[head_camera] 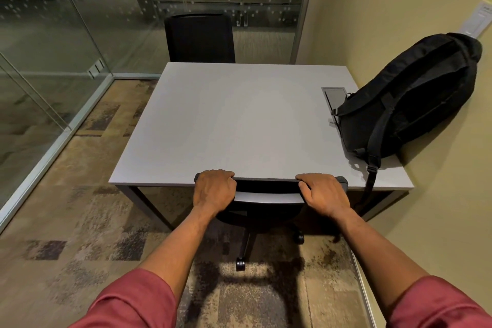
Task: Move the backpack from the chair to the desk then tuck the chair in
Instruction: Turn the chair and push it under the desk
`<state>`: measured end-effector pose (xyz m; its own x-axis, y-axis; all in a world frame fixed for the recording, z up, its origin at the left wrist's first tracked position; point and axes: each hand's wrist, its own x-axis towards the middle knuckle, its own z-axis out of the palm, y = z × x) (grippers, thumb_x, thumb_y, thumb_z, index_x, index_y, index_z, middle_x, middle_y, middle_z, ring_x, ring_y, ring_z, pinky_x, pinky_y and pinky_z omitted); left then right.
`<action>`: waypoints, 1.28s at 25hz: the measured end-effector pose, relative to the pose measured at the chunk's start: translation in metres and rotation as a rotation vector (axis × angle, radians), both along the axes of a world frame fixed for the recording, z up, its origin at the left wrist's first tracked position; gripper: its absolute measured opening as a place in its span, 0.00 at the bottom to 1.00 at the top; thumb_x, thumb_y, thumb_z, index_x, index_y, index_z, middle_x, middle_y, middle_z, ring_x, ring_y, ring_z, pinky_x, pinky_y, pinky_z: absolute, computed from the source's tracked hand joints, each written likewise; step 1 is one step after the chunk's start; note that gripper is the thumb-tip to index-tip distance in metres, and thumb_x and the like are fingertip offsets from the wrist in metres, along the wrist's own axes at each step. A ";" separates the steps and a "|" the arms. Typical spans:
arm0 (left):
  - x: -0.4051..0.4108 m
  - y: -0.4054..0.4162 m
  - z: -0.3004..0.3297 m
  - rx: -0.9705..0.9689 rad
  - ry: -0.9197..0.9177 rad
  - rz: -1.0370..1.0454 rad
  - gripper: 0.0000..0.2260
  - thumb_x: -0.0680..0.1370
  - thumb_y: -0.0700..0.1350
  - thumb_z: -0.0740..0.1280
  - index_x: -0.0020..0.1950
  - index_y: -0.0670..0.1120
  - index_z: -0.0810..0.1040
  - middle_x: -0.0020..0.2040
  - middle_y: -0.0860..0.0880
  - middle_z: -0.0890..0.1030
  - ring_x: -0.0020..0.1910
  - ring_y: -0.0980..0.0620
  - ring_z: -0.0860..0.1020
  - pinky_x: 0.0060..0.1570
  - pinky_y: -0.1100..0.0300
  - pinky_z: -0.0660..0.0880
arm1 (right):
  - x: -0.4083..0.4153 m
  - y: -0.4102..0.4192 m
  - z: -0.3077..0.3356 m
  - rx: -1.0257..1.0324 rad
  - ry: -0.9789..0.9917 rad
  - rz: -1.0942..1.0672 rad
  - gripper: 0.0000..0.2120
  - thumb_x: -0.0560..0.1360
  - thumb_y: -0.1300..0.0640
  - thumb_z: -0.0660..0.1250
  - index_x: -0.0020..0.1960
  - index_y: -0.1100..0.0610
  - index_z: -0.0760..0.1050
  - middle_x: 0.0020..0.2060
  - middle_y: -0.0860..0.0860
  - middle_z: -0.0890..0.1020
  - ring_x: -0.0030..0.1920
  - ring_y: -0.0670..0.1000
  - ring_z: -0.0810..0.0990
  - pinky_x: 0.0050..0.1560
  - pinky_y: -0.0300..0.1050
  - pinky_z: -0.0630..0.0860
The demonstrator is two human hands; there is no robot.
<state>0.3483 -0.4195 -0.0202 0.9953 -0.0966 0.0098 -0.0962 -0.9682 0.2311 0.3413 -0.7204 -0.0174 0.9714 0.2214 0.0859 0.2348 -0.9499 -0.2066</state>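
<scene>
Your backpack point(407, 98) is on the desk point(226, 125) already, far right side, leaning on the wall point(399, 8), so that part looks done. Now it's the chair point(269, 194). Your left hand point(214, 190) & right hand point(324, 194) are both curled shut over the top of the chair back, one near each end, fingers wrapped over the front edge. The chair back runs left to right, same way as the desk's near edge, & it's touching or just about touching that edge; can't tell which. The seat is already under the desk. Both hands are equally near, so push straight fwd, away from you. Prob not much more to go. Watch the strap point(371, 181) hanging off the desk's right corner
</scene>
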 end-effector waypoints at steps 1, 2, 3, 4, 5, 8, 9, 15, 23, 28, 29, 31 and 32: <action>0.000 -0.001 0.001 -0.003 0.002 -0.006 0.23 0.78 0.49 0.51 0.65 0.50 0.81 0.61 0.49 0.83 0.59 0.49 0.80 0.62 0.53 0.74 | -0.001 0.000 0.001 0.004 0.001 -0.006 0.20 0.80 0.48 0.54 0.60 0.51 0.80 0.54 0.52 0.85 0.53 0.55 0.81 0.56 0.50 0.76; 0.000 -0.001 0.000 -0.008 0.008 -0.011 0.23 0.79 0.49 0.51 0.66 0.50 0.80 0.61 0.49 0.83 0.59 0.49 0.80 0.62 0.54 0.74 | -0.002 0.000 0.002 0.002 0.008 -0.008 0.21 0.79 0.47 0.52 0.58 0.52 0.80 0.52 0.53 0.85 0.52 0.56 0.81 0.55 0.50 0.76; 0.000 -0.001 0.000 -0.013 0.021 -0.013 0.23 0.79 0.48 0.51 0.66 0.49 0.80 0.62 0.49 0.83 0.60 0.49 0.79 0.63 0.54 0.73 | -0.003 0.000 0.004 -0.002 0.023 -0.008 0.22 0.78 0.47 0.49 0.55 0.53 0.80 0.49 0.53 0.85 0.49 0.56 0.80 0.54 0.50 0.75; 0.001 -0.001 -0.001 -0.020 0.034 -0.016 0.22 0.80 0.48 0.51 0.67 0.48 0.79 0.63 0.48 0.82 0.61 0.49 0.79 0.64 0.54 0.72 | -0.004 0.001 0.006 -0.002 0.034 -0.008 0.23 0.78 0.47 0.48 0.53 0.53 0.80 0.46 0.53 0.84 0.47 0.56 0.79 0.52 0.51 0.74; 0.003 -0.002 -0.002 -0.035 0.050 -0.024 0.22 0.81 0.47 0.51 0.68 0.47 0.78 0.65 0.47 0.81 0.63 0.48 0.78 0.66 0.54 0.70 | -0.004 0.002 0.009 0.002 0.031 -0.011 0.22 0.78 0.46 0.48 0.52 0.53 0.79 0.44 0.53 0.82 0.46 0.56 0.79 0.52 0.51 0.73; -0.001 -0.028 0.003 -0.131 0.074 -0.075 0.22 0.83 0.47 0.50 0.72 0.43 0.73 0.70 0.45 0.76 0.70 0.47 0.72 0.72 0.54 0.62 | -0.011 0.010 0.009 0.031 0.022 -0.001 0.23 0.80 0.41 0.53 0.63 0.54 0.75 0.56 0.54 0.81 0.58 0.57 0.76 0.64 0.54 0.70; -0.005 -0.043 0.004 -0.130 0.069 -0.097 0.22 0.83 0.47 0.50 0.74 0.43 0.70 0.72 0.44 0.74 0.72 0.46 0.69 0.74 0.53 0.59 | -0.014 0.015 0.006 0.027 0.059 0.007 0.27 0.80 0.39 0.53 0.70 0.55 0.71 0.66 0.54 0.77 0.68 0.57 0.71 0.71 0.55 0.65; -0.012 -0.079 0.004 0.043 0.022 -0.152 0.25 0.84 0.49 0.47 0.81 0.42 0.53 0.82 0.44 0.54 0.81 0.47 0.51 0.79 0.48 0.50 | -0.014 0.022 -0.004 -0.038 0.126 -0.027 0.35 0.80 0.35 0.42 0.81 0.53 0.47 0.80 0.51 0.50 0.80 0.52 0.47 0.79 0.54 0.46; -0.009 -0.080 0.003 0.036 0.048 -0.125 0.26 0.84 0.49 0.48 0.80 0.41 0.54 0.81 0.43 0.55 0.81 0.46 0.51 0.79 0.51 0.48 | -0.015 0.022 -0.002 -0.015 0.123 -0.021 0.37 0.79 0.35 0.43 0.80 0.53 0.38 0.79 0.50 0.38 0.79 0.51 0.41 0.79 0.54 0.42; -0.012 -0.084 0.018 0.002 0.030 -0.109 0.26 0.84 0.49 0.50 0.81 0.42 0.53 0.82 0.43 0.53 0.81 0.45 0.49 0.79 0.50 0.47 | -0.018 0.017 0.011 0.032 0.088 0.056 0.36 0.80 0.37 0.46 0.80 0.52 0.35 0.79 0.49 0.37 0.79 0.50 0.39 0.78 0.52 0.38; -0.011 -0.085 0.026 -0.015 0.022 -0.101 0.26 0.84 0.49 0.50 0.81 0.42 0.53 0.82 0.44 0.53 0.81 0.45 0.48 0.79 0.51 0.47 | -0.017 0.015 0.017 0.040 0.076 0.064 0.35 0.81 0.38 0.47 0.80 0.52 0.35 0.79 0.49 0.37 0.79 0.50 0.38 0.78 0.52 0.37; -0.004 -0.088 0.044 -0.053 -0.028 -0.101 0.26 0.84 0.50 0.50 0.81 0.44 0.52 0.82 0.46 0.51 0.81 0.47 0.47 0.79 0.52 0.46 | -0.010 0.011 0.033 0.054 0.025 0.064 0.35 0.81 0.40 0.47 0.80 0.52 0.35 0.79 0.48 0.36 0.79 0.50 0.38 0.78 0.50 0.36; 0.000 -0.090 0.054 -0.076 -0.058 -0.103 0.26 0.85 0.50 0.50 0.81 0.44 0.52 0.82 0.47 0.51 0.81 0.48 0.47 0.79 0.53 0.46 | -0.006 0.009 0.042 0.065 -0.010 0.056 0.34 0.81 0.41 0.46 0.80 0.52 0.35 0.79 0.48 0.36 0.79 0.50 0.37 0.77 0.50 0.35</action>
<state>0.3480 -0.5090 0.0335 0.9778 -0.1947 0.0779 -0.2092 -0.9325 0.2944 0.3354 -0.7113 0.0249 0.9566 0.2693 0.1114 0.2898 -0.9197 -0.2650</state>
